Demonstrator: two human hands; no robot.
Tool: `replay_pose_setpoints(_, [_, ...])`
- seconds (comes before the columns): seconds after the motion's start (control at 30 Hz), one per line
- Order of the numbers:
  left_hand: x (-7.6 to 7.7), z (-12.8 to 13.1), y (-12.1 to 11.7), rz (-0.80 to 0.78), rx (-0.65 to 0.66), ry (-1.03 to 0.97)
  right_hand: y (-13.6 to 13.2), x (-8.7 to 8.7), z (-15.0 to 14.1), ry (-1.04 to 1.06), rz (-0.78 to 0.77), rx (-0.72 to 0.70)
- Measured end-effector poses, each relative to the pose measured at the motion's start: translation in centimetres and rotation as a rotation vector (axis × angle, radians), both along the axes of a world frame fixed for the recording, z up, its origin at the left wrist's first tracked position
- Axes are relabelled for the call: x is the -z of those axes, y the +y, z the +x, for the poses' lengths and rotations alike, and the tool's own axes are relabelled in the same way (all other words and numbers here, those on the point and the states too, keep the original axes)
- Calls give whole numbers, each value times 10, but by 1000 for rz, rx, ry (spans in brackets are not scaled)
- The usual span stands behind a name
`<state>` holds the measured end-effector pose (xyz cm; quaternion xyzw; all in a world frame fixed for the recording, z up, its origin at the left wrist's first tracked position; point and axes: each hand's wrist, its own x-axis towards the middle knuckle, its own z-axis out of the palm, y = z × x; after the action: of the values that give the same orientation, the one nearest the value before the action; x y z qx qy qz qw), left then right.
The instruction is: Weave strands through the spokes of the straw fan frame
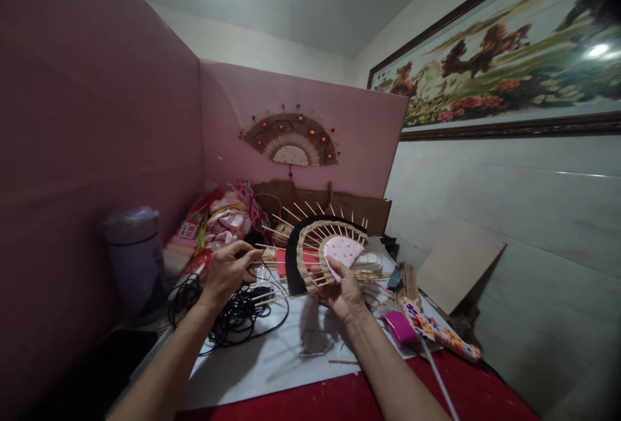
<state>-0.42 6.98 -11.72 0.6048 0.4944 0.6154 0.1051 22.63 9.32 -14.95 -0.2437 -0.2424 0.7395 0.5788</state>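
My right hand [343, 291] grips a half-made fan [310, 238] by its pink dotted half-round base [345, 251], thumb on the front. Thin wooden sticks spread out from the base, crossed by a woven tan band and a wide black band [293, 259]. To the left of the fan, my left hand [228, 270] pinches a black cord [266, 271] near the stick ends. A loose tangle of the same black cord [237, 317] lies on the white sheet below that hand.
A finished fan [291, 140] hangs on the pink panel behind. Pink and red materials [228, 214] are heaped at the back left beside a lidded purple container [136, 266]. A magenta item [400, 328] and a floral-patterned glue gun-like tool [436, 330] lie at right. A white sheet [272, 376] covers the red tabletop.
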Motion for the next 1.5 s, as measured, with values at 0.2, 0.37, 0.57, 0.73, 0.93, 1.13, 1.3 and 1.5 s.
replay_pose_setpoints(0.2, [-4,7,-2,-76,103,-262,0,0,4,60,26,-28])
replay_pose_setpoints(0.37, [8,19,4,-119,185,-295,-3,1,2,121,71,-35])
replay_pose_setpoints(0.57, [21,31,8,-105,225,-225,-6,1,-2,128,101,-76])
replay_pose_setpoints(0.73, [23,38,4,-125,216,-199,-4,5,-2,124,93,-76])
replay_pose_setpoints(0.93, [21,39,4,-150,288,-264,-4,3,-1,113,83,-48])
replay_pose_setpoints(1.13, [15,31,2,-202,374,-314,-6,-2,1,108,29,6])
replay_pose_setpoints(1.3, [14,29,3,-172,382,-334,-5,0,0,113,64,-36])
replay_pose_setpoints(1.5, [21,19,11,-206,292,-337,-4,1,0,99,55,-74])
